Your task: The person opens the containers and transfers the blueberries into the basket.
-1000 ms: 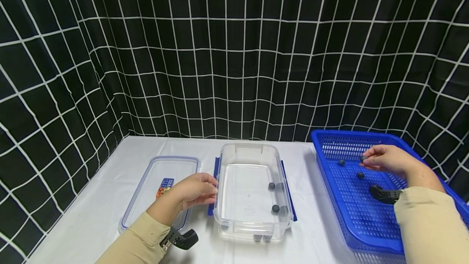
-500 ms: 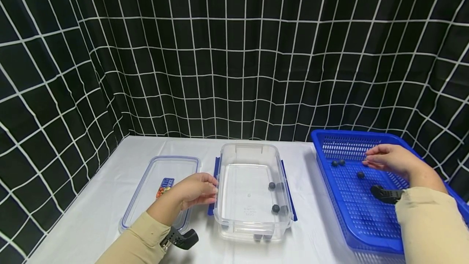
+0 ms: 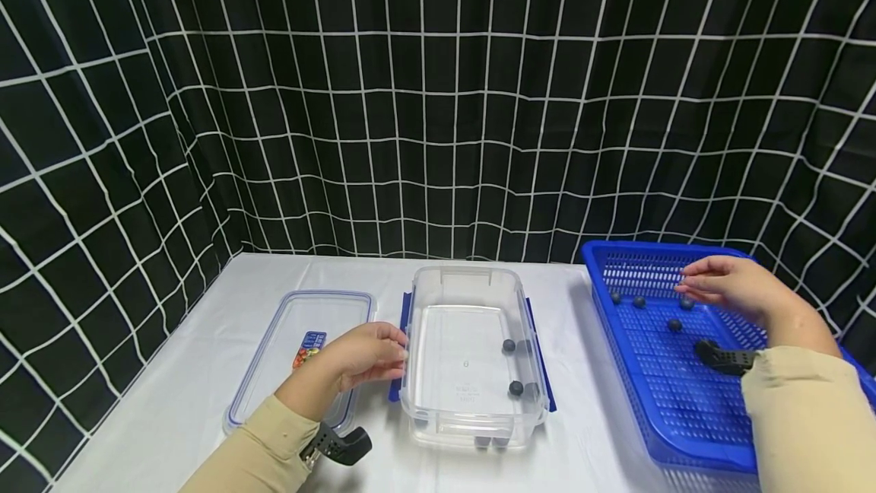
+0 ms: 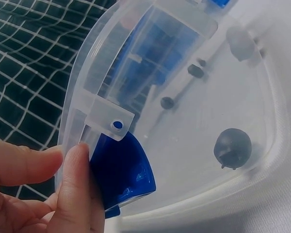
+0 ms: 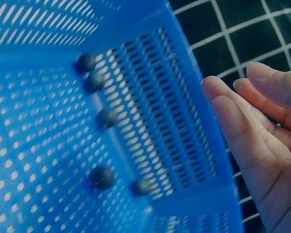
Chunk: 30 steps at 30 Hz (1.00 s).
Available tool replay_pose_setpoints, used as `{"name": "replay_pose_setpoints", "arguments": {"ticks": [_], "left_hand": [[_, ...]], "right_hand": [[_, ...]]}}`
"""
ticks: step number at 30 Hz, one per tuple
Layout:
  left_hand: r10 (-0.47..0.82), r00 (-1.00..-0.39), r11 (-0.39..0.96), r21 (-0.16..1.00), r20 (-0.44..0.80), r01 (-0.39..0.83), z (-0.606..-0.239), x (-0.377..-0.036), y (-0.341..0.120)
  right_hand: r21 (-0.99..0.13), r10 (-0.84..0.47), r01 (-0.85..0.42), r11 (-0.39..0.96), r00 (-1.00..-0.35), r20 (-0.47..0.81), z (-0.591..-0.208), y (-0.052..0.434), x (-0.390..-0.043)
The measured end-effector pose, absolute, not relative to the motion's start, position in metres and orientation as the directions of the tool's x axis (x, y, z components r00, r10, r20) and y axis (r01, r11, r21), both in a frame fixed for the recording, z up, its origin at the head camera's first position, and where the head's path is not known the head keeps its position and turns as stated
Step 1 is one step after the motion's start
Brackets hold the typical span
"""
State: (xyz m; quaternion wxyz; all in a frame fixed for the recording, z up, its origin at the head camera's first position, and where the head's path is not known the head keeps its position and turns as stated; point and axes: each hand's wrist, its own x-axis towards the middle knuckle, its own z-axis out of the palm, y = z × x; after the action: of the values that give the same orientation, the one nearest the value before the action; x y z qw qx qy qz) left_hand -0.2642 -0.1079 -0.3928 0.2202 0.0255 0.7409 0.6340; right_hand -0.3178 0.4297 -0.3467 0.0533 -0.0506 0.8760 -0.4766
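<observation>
My left hand [image 3: 369, 356] pinches the left rim of a clear plastic food container [image 3: 452, 348] between thumb and fingers, beside its hanging blue latch [image 4: 123, 172]. Inside the container lie several small dark blueberry-like balls [image 3: 515, 388]. My right hand [image 3: 735, 291] hovers over the far part of a blue perforated basket [image 3: 691, 371]. Nothing sits between its fingers, and a gap separates thumb and fingertips in the right wrist view. Several more dark balls [image 5: 103, 177] rest on the basket floor, mostly along its end wall; one lies just below my fingertips in the head view.
A clear lid [image 3: 274, 356] with a blue seal and a printed label lies left of the container, partly behind my left forearm. White cloth [image 3: 575, 402] covers the table. A black curtain [image 3: 479, 97] with white grid lines hangs behind and at the sides.
My right hand has let go of a dark ball, which rolled left to the basket wall. The hand has then risen slightly, and another ball shows beneath it. My left hand stays put.
</observation>
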Motion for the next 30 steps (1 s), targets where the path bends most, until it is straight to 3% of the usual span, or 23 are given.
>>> {"name": "replay_pose_setpoints", "arguments": {"ticks": [15,30], "left_hand": [[0.316,-0.898,0.208,0.946,-0.305,-0.248,-0.394,-0.265,-0.109],[0.319,-0.897,0.192,0.948,-0.305,-0.254,-0.393,-0.265,-0.109]], "right_hand": [[-0.766,-0.133,-0.134,0.629,-0.989,0.064,-0.300,0.383,-0.315],[-0.775,-0.391,-0.274,0.570,-0.920,0.038,-0.279,0.268,-0.327]]}}
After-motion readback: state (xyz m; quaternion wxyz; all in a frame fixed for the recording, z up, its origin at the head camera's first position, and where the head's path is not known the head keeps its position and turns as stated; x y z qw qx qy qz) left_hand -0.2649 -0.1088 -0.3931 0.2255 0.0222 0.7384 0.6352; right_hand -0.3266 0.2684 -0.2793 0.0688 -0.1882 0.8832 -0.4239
